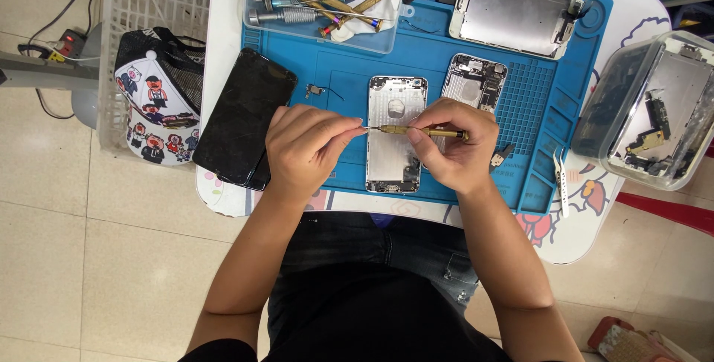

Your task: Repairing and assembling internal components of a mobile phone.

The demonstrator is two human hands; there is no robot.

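right hand grips screwdriver | left hand pinches tip | over phone housing

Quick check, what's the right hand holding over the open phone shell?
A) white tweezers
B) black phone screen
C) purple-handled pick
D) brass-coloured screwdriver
D: the right hand holds a slim brass-coloured screwdriver level above the silver phone shell, while the left hand pinches at its tip. The white tweezers lie untouched at the edge of the blue mat.
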